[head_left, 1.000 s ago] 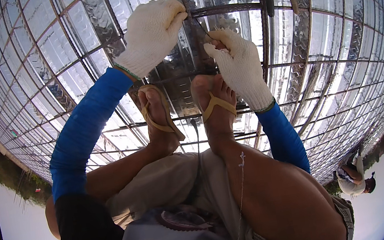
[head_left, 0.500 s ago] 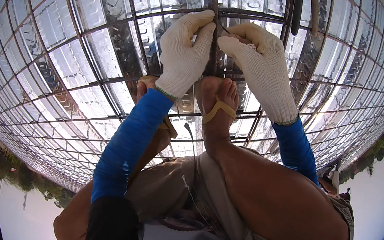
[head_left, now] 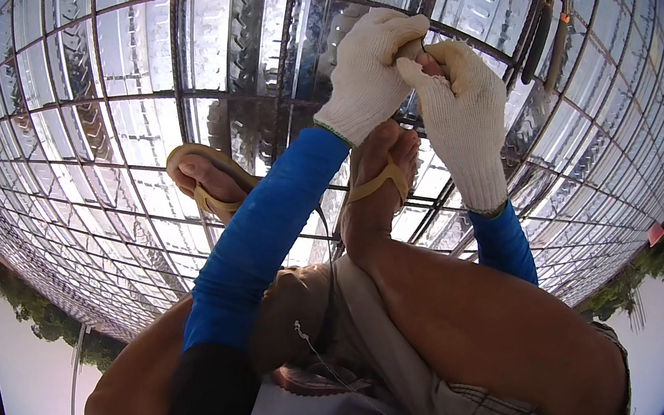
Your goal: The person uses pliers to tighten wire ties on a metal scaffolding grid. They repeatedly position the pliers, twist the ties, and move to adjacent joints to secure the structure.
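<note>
Shiny ribbed sheeting (head_left: 134, 40) lies beneath the mesh (head_left: 177, 59), which spans the view under both hands. At left, 1 sandalled foot (head_left: 207, 172) rests on it. Left grip (head_left: 376, 65), white-gloved: fingers curled, tips at the right glove; cannot tell whether it grasps anything. Foot no. 2 (head_left: 382, 171) stands below the hands. Right grip (head_left: 461, 96), also gloved: fingers bent, some bare skin visible; contents cannot be determined. At far right, 1 two-handled tool (head_left: 538, 43) lies against the mesh.
</note>
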A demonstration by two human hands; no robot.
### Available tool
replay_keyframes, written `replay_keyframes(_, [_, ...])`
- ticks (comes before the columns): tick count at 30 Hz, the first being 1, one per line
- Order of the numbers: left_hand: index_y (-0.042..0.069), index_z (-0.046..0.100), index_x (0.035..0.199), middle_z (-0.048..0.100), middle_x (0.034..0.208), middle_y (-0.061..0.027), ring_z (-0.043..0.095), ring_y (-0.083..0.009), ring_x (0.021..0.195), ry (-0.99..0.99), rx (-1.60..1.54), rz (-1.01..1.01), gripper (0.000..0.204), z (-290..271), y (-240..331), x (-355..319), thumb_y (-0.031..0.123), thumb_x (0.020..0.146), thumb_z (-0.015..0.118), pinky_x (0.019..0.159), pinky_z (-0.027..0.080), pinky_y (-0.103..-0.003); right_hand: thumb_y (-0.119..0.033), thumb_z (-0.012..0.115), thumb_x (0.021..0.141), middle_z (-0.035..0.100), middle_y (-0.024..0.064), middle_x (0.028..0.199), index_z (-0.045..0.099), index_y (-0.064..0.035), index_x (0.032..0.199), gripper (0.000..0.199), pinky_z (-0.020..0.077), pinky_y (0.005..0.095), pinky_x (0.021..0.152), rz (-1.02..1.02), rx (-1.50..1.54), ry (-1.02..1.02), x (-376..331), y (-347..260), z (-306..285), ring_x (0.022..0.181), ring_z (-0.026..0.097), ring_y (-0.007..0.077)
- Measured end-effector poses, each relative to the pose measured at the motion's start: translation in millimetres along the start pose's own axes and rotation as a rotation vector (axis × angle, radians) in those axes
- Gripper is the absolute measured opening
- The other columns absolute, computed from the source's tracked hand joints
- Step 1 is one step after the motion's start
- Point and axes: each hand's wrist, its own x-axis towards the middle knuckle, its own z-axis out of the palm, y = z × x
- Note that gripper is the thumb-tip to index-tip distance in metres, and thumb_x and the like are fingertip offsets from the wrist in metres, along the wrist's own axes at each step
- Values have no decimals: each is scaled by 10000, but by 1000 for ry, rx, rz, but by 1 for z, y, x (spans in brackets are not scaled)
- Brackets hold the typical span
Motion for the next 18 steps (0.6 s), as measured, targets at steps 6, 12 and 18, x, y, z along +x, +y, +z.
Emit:
replay_keyframes(6, [93, 788, 1191, 741, 1144, -80, 705, -271, 1028, 20, -56, 35, 267, 7, -14, 1, 187, 942, 802, 881, 580, -356, -272, 748, 1042, 683, 101, 870, 728, -33, 1107, 249, 536, 346, 647, 46, -153, -40, -5, -12, 3, 732, 661, 168])
replay_keyframes(12, [68, 789, 1151, 760, 1082, -114, 736, -308, 977, -10, -47, -77, 195, 1, -2, 6, 188, 1006, 735, 856, 586, -379, -195, 663, 1046, 691, 40, 820, 740, 64, 1160, 293, 409, 234, 569, 351, 357, -1, 7, -10, -34, 636, 527, 67])
replay_keyframes(18, [106, 786, 1174, 770, 1093, -86, 745, -288, 977, -102, -66, 2, 243, -14, -11, 17, 293, 1062, 679, 879, 578, -398, -342, 842, 945, 753, 49, 853, 790, -18, 1105, 365, 559, 287, 669, 11, -123, -113, 51, 10, -39, 774, 708, 111])
